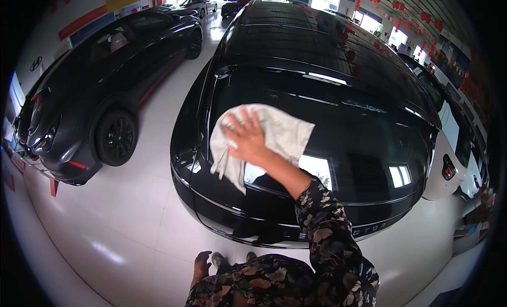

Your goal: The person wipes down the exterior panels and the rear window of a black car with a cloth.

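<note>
My right hand lies with its fingers spread on a cream cloth, pressed to the left part of the rear window of a black car. The cloth fans out around the hand, and its lower end hangs towards the tailgate. Low in the picture, beside my body in a floral top, my left hand hangs down with its fingers slightly bent and nothing visible in it.
Across a tiled floor on the left stands a dark car with black wheels. Part of a white car shows at the right. More cars stand at the far end, and red decorations hang from the ceiling.
</note>
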Demonstrator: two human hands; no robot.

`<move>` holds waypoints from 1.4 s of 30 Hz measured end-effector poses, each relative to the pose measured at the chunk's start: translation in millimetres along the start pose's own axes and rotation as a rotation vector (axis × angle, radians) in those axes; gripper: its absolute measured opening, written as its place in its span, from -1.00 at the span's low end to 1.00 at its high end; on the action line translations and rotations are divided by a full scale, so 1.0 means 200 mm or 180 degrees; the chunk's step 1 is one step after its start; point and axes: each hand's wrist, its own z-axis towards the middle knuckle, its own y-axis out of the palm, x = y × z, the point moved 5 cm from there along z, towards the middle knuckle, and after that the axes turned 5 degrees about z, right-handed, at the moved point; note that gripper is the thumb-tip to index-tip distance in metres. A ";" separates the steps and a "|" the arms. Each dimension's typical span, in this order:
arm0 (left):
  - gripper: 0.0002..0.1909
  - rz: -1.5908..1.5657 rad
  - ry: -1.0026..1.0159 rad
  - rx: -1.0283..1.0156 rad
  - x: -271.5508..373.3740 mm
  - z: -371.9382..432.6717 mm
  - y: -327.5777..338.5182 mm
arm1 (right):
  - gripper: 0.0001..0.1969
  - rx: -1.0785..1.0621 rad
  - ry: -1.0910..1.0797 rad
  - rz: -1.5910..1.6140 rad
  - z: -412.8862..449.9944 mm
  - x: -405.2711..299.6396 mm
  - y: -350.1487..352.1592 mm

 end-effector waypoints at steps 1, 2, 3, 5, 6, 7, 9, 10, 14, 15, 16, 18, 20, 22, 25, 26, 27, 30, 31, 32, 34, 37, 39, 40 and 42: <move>-0.45 0.0297 0.0201 -0.0053 -0.02 0.00 0.02 | -0.43 0.0092 0.0255 -0.0148 0.02 0.13 -0.08; -0.45 0.0311 0.0191 -0.0054 -0.07 -0.01 0.02 | -0.45 0.0074 0.0438 -0.0304 0.05 0.24 -0.17; -0.40 0.0407 0.0485 -0.0003 -0.09 0.00 0.02 | -0.46 0.0083 0.0620 -0.0463 0.04 0.35 -0.27; -0.36 0.0518 0.0757 0.0051 -0.17 0.04 0.03 | -0.47 0.0342 0.0866 -0.0713 -0.03 0.57 -0.38; -0.36 0.0515 0.0919 0.0099 -0.21 0.07 0.05 | -0.47 0.0300 0.1089 -0.1032 -0.14 0.67 -0.45; -0.35 0.0520 0.1067 0.0156 -0.23 0.09 0.08 | -0.45 0.0142 0.1386 -0.1287 -0.27 0.79 -0.50; -0.40 0.0455 0.0887 -0.0011 -0.25 0.17 0.04 | -0.42 0.0249 0.1795 -0.1622 -0.57 0.98 -0.66; -0.41 0.0528 0.0947 -0.0006 -0.23 0.20 -0.01 | -0.42 0.0252 0.2093 -0.1784 -0.74 1.05 -0.76; -0.43 0.0101 0.0450 0.0136 -0.53 0.29 -0.11 | -0.38 0.0482 0.3159 -0.1782 -1.33 1.12 -0.98; -0.43 0.0020 0.0351 0.0019 -0.59 0.34 -0.10 | -0.37 0.0570 0.3338 -0.1796 -1.48 1.09 -1.03; -0.43 -0.0059 0.0257 -0.0104 -0.64 0.40 -0.09 | -0.37 0.0615 0.3442 -0.1814 -1.61 1.05 -1.05; -0.42 0.0045 0.0174 -0.0235 -0.71 0.47 -0.12 | -0.38 0.0733 0.3511 -0.1769 -1.77 0.99 -0.96; -0.42 0.0214 0.0338 -0.0528 -0.69 0.62 -0.04 | -0.39 0.0724 0.3606 -0.1859 -1.89 0.88 -0.99; -0.41 0.0206 0.0430 -0.0614 -0.64 0.68 -0.06 | -0.38 0.0667 0.3404 -0.1690 -1.77 0.77 -0.85; -0.40 0.0410 0.1164 -0.0884 -0.31 0.72 -0.02 | -0.37 0.0101 0.3150 -0.1505 -1.61 0.47 -0.65; -0.40 0.0344 0.1012 -0.0919 -0.24 0.73 -0.01 | -0.39 0.0042 0.2926 -0.1273 -1.51 0.37 -0.56; -0.39 0.0290 0.0860 -0.0950 -0.18 0.73 0.00 | -0.42 -0.0009 0.2709 -0.1019 -1.41 0.27 -0.48; -0.41 0.0971 0.1666 -0.0949 0.11 0.72 0.06 | -0.39 -0.0174 0.2414 -0.0572 -1.26 0.12 -0.36; -0.41 0.0999 0.1676 -0.0956 0.09 0.73 0.09 | -0.38 -0.0112 0.2311 -0.0435 -1.22 0.10 -0.34; -0.41 0.0778 0.1467 -0.1116 0.05 0.74 0.11 | -0.35 -0.0050 0.2270 -0.0455 -1.18 0.09 -0.34; -0.42 0.0620 0.1406 -0.1300 -0.02 0.75 0.12 | -0.36 -0.0036 0.2138 -0.0414 -1.11 0.12 -0.32; -0.42 0.0674 0.1388 -0.1303 -0.06 0.72 0.09 | -0.34 -0.0023 0.1705 -0.0438 -0.96 0.23 -0.35; -0.42 0.0688 0.1349 -0.1288 -0.04 0.69 0.09 | -0.36 -0.0002 0.1627 -0.0689 -0.87 0.38 -0.36; -0.42 0.0699 0.1318 -0.1264 -0.03 0.67 0.08 | -0.37 -0.0042 0.1694 -0.0814 -0.84 0.47 -0.37; -0.42 0.0713 0.1231 -0.1223 -0.05 0.64 0.06 | -0.39 -0.0216 0.1865 -0.1086 -0.77 0.64 -0.44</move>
